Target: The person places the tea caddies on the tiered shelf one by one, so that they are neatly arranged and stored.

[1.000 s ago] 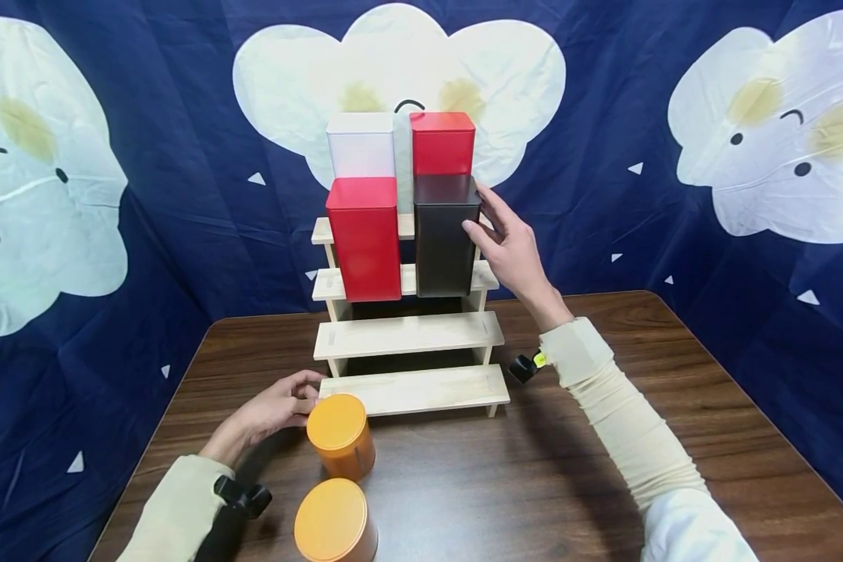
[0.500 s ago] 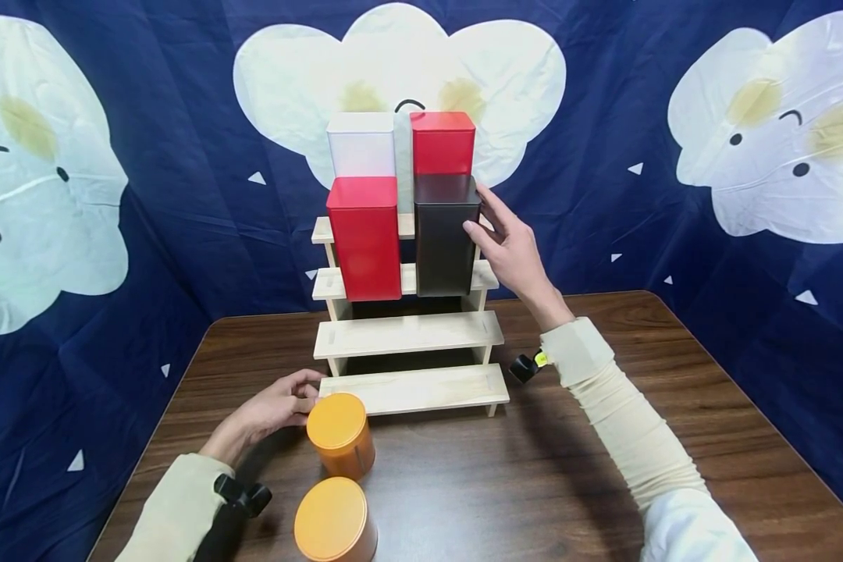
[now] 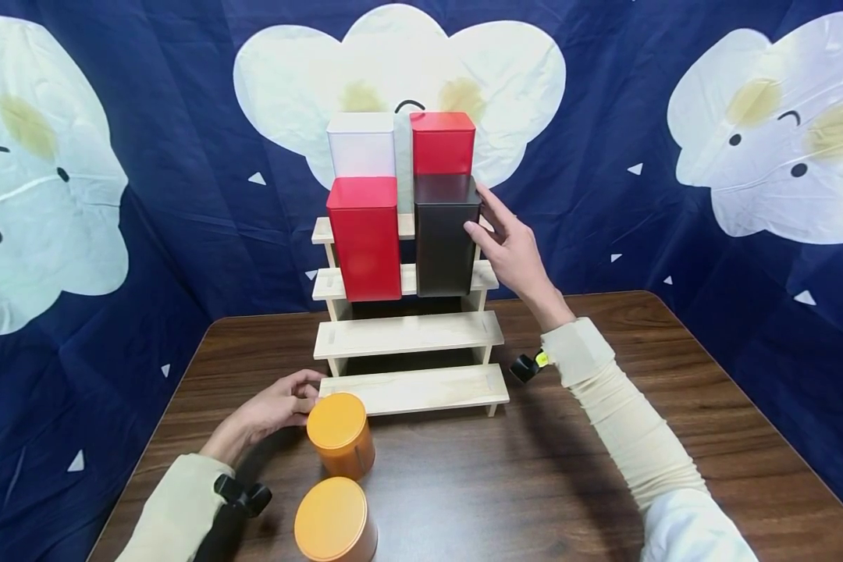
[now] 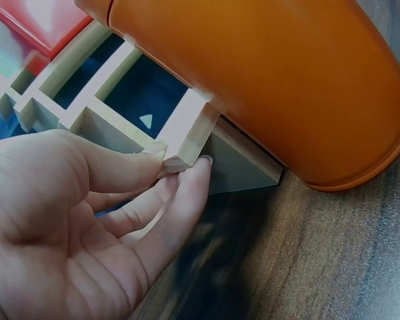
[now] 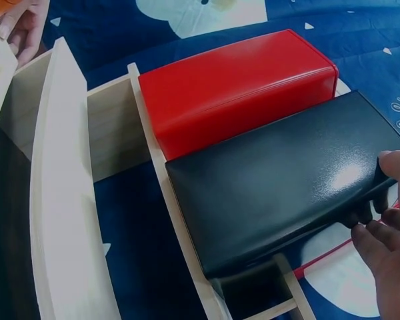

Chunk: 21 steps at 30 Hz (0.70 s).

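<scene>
My left hand (image 3: 270,410) pinches the left end of the lowest step of a wooden tiered stand (image 3: 421,388), thumb on top and fingers beneath in the left wrist view. High on the right, my right hand (image 3: 511,248) holds a tall black tin (image 3: 444,246) by its upper right corner, with the thumb (image 5: 392,160) on the front face and the other fingers at the side. That tin stands upright on the second step from the top. Beside it is a tall red tin (image 3: 365,246). A white tin (image 3: 361,148) and another red tin (image 3: 442,144) stand behind.
Two round orange tins stand on the dark wooden table (image 3: 548,484): the farther orange tin (image 3: 344,445) is right by my left fingers, the nearer orange tin (image 3: 333,519) at the bottom edge. A blue cloth backdrop (image 3: 604,156) with white clouds surrounds the table.
</scene>
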{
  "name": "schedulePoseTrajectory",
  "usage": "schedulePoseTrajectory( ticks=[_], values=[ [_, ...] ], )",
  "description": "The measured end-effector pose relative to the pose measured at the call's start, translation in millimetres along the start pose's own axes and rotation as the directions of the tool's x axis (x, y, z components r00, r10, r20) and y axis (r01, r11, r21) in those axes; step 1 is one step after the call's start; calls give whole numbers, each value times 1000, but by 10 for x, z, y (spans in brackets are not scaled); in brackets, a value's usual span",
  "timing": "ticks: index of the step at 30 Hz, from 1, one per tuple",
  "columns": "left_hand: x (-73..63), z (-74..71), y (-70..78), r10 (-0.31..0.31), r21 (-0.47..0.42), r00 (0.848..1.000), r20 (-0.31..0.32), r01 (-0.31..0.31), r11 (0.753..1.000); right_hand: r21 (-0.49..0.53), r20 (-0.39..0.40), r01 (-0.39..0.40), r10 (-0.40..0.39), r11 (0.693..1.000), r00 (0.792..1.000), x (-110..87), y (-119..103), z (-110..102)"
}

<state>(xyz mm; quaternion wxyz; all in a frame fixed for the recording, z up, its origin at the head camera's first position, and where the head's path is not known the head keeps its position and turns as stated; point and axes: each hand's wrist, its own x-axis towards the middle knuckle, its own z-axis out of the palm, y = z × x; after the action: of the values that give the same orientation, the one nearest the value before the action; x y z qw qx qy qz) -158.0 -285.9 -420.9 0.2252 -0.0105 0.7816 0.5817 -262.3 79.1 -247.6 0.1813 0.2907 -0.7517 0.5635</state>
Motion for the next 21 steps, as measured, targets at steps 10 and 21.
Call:
schedulePoseTrajectory(
  ticks=[10,21],
  values=[
    [21,-6,-35,-1,-2,1000,-14,1,1000,4,13,-43,43,999,999,-86,43,-6],
    [22,-18,-43,1,-7,1000,-9,-1,1000,-8,-19,-6,6,1000,1000,-235,-56,-85]
  ],
)
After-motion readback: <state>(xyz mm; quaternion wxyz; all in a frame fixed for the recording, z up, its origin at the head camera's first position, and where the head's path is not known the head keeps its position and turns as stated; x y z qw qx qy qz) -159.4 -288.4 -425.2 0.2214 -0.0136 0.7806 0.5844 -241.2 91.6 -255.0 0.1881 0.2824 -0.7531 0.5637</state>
